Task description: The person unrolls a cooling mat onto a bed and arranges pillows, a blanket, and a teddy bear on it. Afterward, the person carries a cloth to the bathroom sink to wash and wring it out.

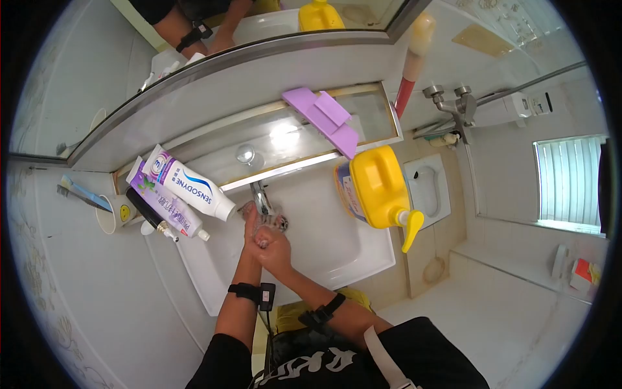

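Over the white sink [330,266], my two hands meet under the chrome faucet [260,198], and water appears to run over them. My left hand [250,222] points up beside the spout, its visible fingers stretched out and partly covered. Curled against the left hand near its thumb and wrist is my right hand [275,251], its fingers closed round it. A metal drain [281,223] shows just right of the hands. Neither hand shows any tool.
A yellow pump bottle [382,185] stands on the sink's right rim. Along the glass shelf [269,139] lie a purple plastic piece [324,120], a Sensodyne toothpaste tube [191,185] and a purple tube [165,204]. A cup [118,214] holds toothbrushes at left. The mirror [259,32] hangs above.
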The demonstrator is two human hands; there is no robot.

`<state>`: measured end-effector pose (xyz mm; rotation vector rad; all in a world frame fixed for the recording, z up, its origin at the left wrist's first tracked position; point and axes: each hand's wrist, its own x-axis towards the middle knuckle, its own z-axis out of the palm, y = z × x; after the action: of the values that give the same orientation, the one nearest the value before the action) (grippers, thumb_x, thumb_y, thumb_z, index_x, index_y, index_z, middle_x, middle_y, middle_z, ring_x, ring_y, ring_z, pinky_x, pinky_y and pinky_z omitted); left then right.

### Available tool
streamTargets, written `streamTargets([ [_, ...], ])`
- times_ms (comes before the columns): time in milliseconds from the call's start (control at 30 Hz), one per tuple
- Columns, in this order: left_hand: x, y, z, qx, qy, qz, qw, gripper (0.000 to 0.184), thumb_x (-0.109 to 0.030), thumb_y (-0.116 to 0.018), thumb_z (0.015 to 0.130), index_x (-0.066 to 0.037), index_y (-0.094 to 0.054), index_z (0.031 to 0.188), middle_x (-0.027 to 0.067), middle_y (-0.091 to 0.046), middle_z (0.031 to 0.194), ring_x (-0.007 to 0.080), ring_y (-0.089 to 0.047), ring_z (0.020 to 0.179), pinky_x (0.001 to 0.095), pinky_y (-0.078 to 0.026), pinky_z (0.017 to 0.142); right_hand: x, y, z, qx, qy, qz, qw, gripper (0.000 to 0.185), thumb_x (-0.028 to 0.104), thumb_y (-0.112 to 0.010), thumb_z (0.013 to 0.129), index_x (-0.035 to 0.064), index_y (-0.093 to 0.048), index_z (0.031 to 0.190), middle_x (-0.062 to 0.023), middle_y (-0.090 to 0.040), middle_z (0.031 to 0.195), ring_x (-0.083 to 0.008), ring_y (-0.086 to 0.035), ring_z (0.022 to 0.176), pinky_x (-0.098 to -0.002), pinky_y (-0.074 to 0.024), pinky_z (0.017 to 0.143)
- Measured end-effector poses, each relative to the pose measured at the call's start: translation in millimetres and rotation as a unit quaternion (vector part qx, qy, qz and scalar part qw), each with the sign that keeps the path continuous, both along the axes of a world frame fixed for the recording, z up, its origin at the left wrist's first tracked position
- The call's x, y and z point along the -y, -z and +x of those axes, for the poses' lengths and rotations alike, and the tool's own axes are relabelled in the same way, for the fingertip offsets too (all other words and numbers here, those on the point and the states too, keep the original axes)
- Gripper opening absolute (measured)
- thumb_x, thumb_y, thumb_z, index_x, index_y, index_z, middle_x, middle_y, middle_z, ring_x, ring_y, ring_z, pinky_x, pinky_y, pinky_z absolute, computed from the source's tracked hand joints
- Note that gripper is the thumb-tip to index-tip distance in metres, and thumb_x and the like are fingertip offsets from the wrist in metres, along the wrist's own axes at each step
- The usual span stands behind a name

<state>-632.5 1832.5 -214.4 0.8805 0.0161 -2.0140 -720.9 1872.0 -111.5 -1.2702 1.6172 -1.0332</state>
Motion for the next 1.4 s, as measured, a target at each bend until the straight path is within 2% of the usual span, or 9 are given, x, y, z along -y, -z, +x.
streamTargets([
  [167, -37.5, 66.3, -21.1, -0.141, -0.054, -0.055, 0.987, 0.023, -0.039, -0.052, 0.095, -0.017, -0.051, 0.101, 0.0049, -0.058, 0.092, 0.0205, -0.059, 0.088, 0.0365, -0.054, 0.07, 46.2, 38.1, -25.6, -0.1, 0.063, 0.056, 0.991, 0.02, 0.023, -0.068, 0.075, 0.0081, -0.057, 0.067, -0.0115, -0.061, 0.073, -0.0328, -0.061, 0.071, -0.0425, -0.0469, 0.062],
  [233, -24.0, -1.6, -47.8, 0.168, -0.12, 0.049, 0.977, 0.021, -0.037, -0.047, 0.098, -0.018, -0.055, 0.101, 0.002, -0.059, 0.095, 0.0191, -0.06, 0.091, 0.0376, -0.052, 0.077, 50.2, 52.0, -28.2, -0.109, 0.085, 0.096, 0.986, 0.021, 0.022, -0.067, 0.076, 0.0078, -0.056, 0.065, -0.0116, -0.061, 0.072, -0.0327, -0.061, 0.071, -0.0432, -0.0467, 0.062],
  [400, -17.9, 21.4, -22.2, -0.05, -0.022, 0.037, 0.998, 0.021, -0.029, -0.041, 0.1, -0.012, -0.055, 0.101, 0.0052, -0.06, 0.101, 0.0206, -0.06, 0.092, 0.0396, -0.052, 0.08, 29.4, 39.1, -23.4, -0.047, 0.055, 0.083, 0.994, 0.017, 0.022, -0.067, 0.074, 0.0066, -0.061, 0.068, -0.0142, -0.062, 0.071, -0.0329, -0.061, 0.068, -0.0409, -0.0479, 0.06],
  [533, -21.0, 14.2, -37.5, 0.188, -0.082, 0.099, 0.974, 0.029, -0.033, -0.036, 0.101, -0.011, -0.054, 0.1, 0.0069, -0.06, 0.102, 0.0226, -0.06, 0.091, 0.0395, -0.052, 0.079, 49.1, 39.7, -37.0, -0.063, 0.094, 0.148, 0.983, 0.022, 0.028, -0.067, 0.073, 0.0076, -0.062, 0.069, -0.014, -0.064, 0.073, -0.0347, -0.063, 0.069, -0.044, -0.0485, 0.062],
  [633, -25.4, 69.0, -10.4, -0.114, -0.054, -0.055, 0.991, 0.023, -0.032, -0.04, 0.101, -0.012, -0.051, 0.105, 0.0053, -0.059, 0.104, 0.0223, -0.06, 0.095, 0.0385, -0.052, 0.081, 28.6, 41.5, -23.5, -0.011, 0.088, 0.078, 0.993, 0.021, 0.028, -0.065, 0.075, 0.0076, -0.062, 0.071, -0.0149, -0.064, 0.073, -0.0357, -0.062, 0.069, -0.0457, -0.0486, 0.063],
  [1000, -4.5, -50.3, 52.0, 0.459, -0.046, -0.052, 0.886, 0.031, -0.027, -0.057, 0.096, -0.015, -0.047, 0.123, -0.0001, -0.054, 0.106, 0.0119, -0.054, 0.098, 0.0336, -0.052, 0.078, 31.2, 47.4, -129.9, 0.011, 0.176, 0.139, 0.974, 0.032, 0.03, -0.076, 0.077, 0.0046, -0.057, 0.073, -0.0128, -0.061, 0.068, -0.0334, -0.06, 0.066, -0.0415, -0.0476, 0.061],
  [1200, -7.4, -41.6, 29.0, 0.528, 0.065, -0.017, 0.847, 0.037, -0.029, -0.059, 0.094, -0.009, -0.049, 0.124, 0.0031, -0.059, 0.094, 0.0091, -0.054, 0.07, 0.0225, -0.042, 0.055, 34.1, 15.9, -95.5, -0.459, 0.006, -0.091, 0.884, 0.042, 0.015, -0.072, 0.074, 0.0149, -0.063, 0.115, -0.0184, -0.059, 0.111, -0.0297, -0.062, 0.087, -0.0381, -0.0483, 0.068],
  [1333, -7.1, -48.0, 6.8, 0.405, 0.06, -0.038, 0.912, 0.038, -0.032, -0.063, 0.092, -0.004, -0.056, 0.117, 0.0055, -0.062, 0.097, 0.0124, -0.058, 0.078, 0.0268, -0.049, 0.065, 38.1, 45.7, -45.5, -0.133, -0.135, 0.009, 0.982, 0.067, 0.007, -0.071, 0.069, 0.013, -0.053, 0.133, -0.0218, -0.049, 0.129, -0.031, -0.059, 0.094, -0.0356, -0.048, 0.072],
  [1400, 3.8, -67.0, 9.4, 0.603, 0.179, -0.153, 0.763, 0.033, -0.032, -0.063, 0.09, -0.005, -0.063, 0.108, 0.011, -0.066, 0.091, 0.023, -0.062, 0.079, 0.0337, -0.049, 0.07, 34.3, 78.1, -42.0, 0.152, -0.143, 0.144, 0.967, 0.068, 0.007, -0.073, 0.068, 0.0099, -0.052, 0.133, -0.0221, -0.05, 0.128, -0.0295, -0.059, 0.092, -0.0344, -0.0478, 0.072],
])
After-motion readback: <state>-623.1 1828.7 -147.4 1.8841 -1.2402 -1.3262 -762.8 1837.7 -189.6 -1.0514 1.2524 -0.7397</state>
